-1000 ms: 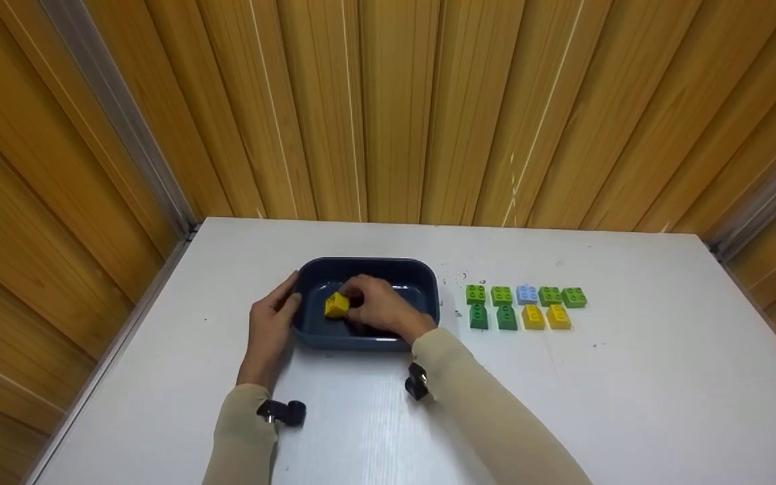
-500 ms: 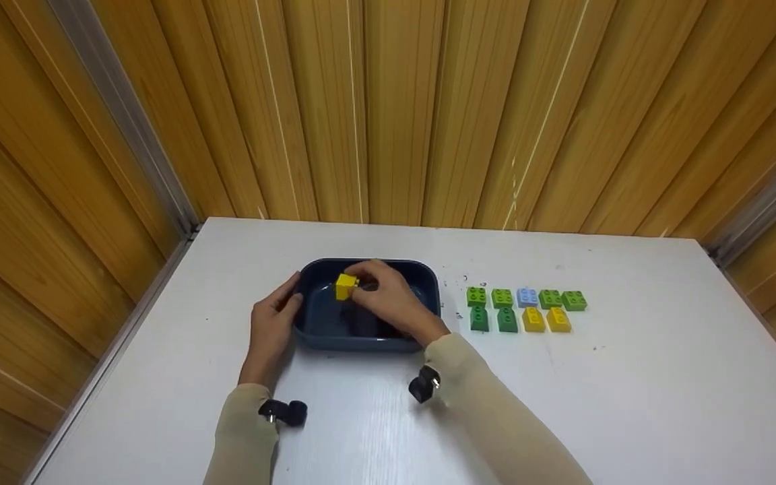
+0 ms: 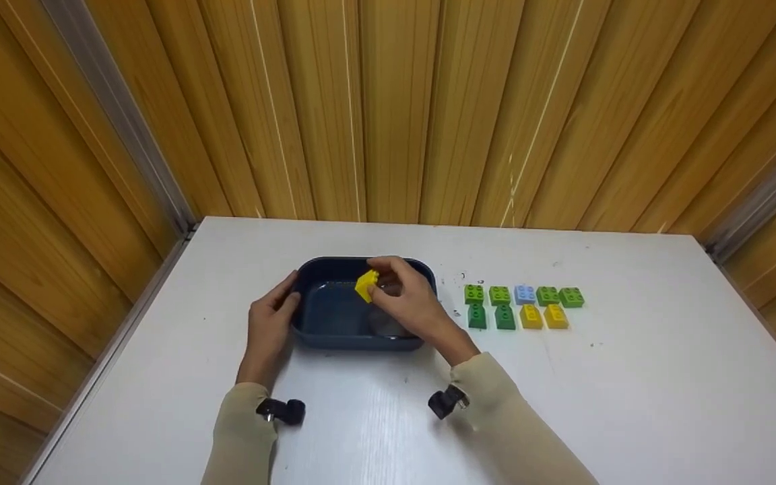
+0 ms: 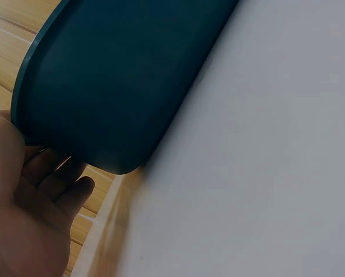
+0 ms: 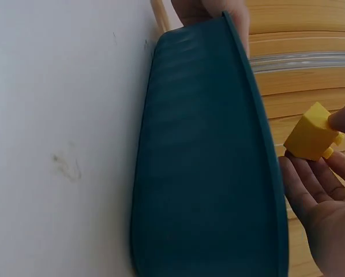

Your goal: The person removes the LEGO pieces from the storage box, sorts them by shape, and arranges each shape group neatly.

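In the head view a dark blue rectangular tray stands on the white table. My left hand grips its left end, thumb at the rim and fingers along the outer wall, seen close up as a hand in the left wrist view. Above the tray's right half, my right hand pinches a yellow toy building brick between thumb and fingers. The right wrist view shows this brick held beyond the tray rim, its studs turned toward the palm. Part of the tray's inside is hidden by the right hand.
Right of the tray, two rows of toy bricks lie on the table: light green bricks with a light blue brick behind, dark green bricks and yellow bricks in front. A wood-patterned wall rises behind.
My right hand has lifted the yellow brick up from the tray's floor and moved it to the right, turning it. The left hand has stayed at the tray's left end.
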Motion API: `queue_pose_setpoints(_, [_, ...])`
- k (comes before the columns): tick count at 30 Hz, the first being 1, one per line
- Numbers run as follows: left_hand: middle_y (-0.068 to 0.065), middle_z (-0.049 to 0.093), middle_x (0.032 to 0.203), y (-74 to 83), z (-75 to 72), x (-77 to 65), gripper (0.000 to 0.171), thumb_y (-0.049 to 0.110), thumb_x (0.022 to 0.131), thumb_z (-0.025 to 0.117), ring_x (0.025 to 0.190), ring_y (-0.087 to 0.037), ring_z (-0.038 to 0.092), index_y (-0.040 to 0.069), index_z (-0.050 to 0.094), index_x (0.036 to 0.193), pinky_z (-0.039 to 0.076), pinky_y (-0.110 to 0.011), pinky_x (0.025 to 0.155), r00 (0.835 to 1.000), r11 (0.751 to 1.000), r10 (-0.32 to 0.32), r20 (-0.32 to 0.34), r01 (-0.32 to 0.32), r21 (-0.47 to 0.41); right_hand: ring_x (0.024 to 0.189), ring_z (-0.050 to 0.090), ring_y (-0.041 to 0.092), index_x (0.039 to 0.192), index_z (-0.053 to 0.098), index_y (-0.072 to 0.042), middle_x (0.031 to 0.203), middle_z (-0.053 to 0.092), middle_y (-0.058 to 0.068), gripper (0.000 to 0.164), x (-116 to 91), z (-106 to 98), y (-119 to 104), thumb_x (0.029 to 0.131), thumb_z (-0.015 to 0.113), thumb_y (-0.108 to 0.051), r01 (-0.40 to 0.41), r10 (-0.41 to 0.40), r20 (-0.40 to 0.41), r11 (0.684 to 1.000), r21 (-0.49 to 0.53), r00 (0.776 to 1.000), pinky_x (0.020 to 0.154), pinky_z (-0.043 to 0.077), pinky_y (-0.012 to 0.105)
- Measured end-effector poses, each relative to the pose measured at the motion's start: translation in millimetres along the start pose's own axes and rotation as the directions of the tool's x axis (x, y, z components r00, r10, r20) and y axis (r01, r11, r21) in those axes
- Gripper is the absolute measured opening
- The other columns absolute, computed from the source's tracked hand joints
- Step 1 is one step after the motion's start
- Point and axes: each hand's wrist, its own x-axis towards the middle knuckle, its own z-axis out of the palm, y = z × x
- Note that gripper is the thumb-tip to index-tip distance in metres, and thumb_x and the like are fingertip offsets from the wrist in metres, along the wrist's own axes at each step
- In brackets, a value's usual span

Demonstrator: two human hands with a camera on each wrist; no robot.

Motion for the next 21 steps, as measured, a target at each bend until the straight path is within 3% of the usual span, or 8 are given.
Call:
queue_pose_setpoints(8, [-0.011,0.057,0.153,-0.4,-2.8,0.7,0.043,0.008,0.108,0.058,0.147,-0.029,0.048,0.006,0.059,0.151,0.036,-0.041,0.123,1.000,0.999,0.003,0.012,-0.004,0.048,0.112,0.068,0.025,0.131,0.061,-0.002,0.123,0.067,0.011,0.039,-17.0,-18.9,-5.2,0.097,0.079,-0.009,0.001,0.003,-0.062,0.998,0.061,0.998,0.101,0.058,0.036])
queue_pose_setpoints(21, [-0.012,0.058,0.152,1.1,-0.8,0.8,0.043,0.007,0.107,0.060,0.145,-0.030,0.050,0.005,0.060,0.149,0.038,-0.041,0.122,1.000,0.999,0.023,0.004,-0.023,0.046,0.114,0.066,0.023,0.129,0.067,-0.004,0.124,0.067,0.006,0.037,-47.1,-61.3,2.7,0.095,0.080,-0.006,0.063,-0.067,-0.152,0.997,-0.032,0.986,0.104,0.056,0.037])
